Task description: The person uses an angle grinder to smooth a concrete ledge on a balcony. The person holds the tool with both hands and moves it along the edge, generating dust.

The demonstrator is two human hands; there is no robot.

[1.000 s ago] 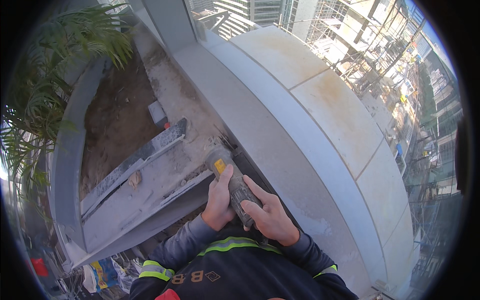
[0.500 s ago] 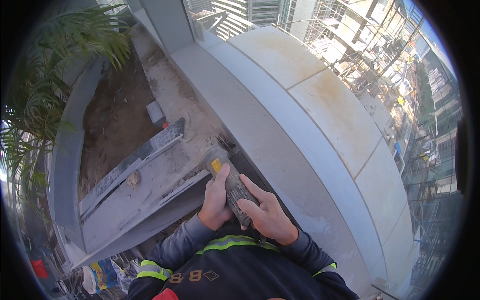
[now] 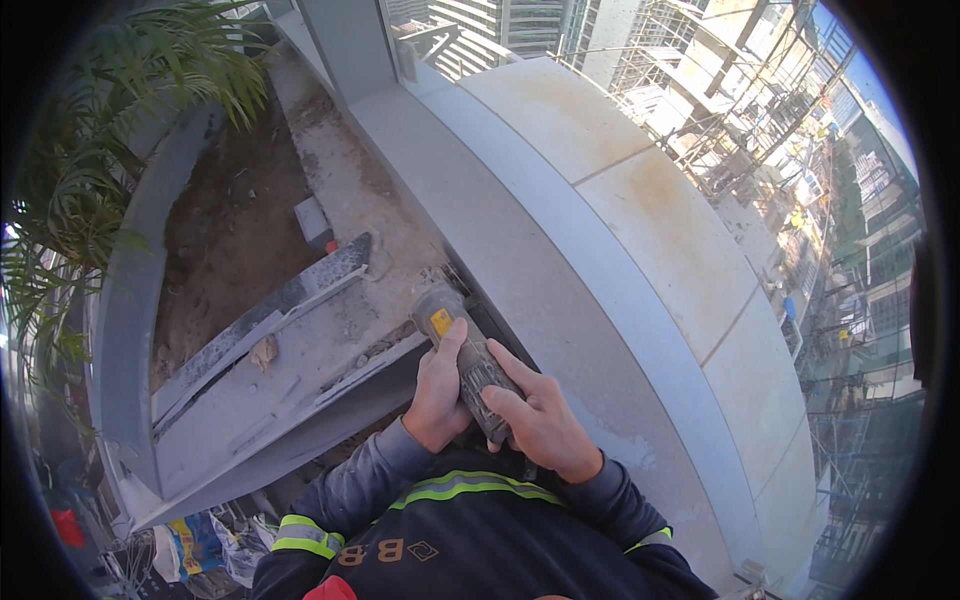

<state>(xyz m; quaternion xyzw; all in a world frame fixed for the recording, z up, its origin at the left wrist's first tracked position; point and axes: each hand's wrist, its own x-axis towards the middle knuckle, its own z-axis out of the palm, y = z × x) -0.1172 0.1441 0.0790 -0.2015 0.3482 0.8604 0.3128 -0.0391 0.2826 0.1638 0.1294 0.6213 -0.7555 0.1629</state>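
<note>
Grey and dusty, the tool [image 3: 478, 372] has its head near ledge [image 3: 345, 325] and sill [image 3: 540, 300]; the left hand [image 3: 435, 395] clasps its middle, the right hand [image 3: 550, 422] its rear, fingers curled. Dust could loosen that grip, letting it kick into the sill.

Right of the power tool [image 3: 478, 372], there's room along the grey ledge [image 3: 530, 270]; a post [image 3: 348, 50] blocks its far end!
</note>
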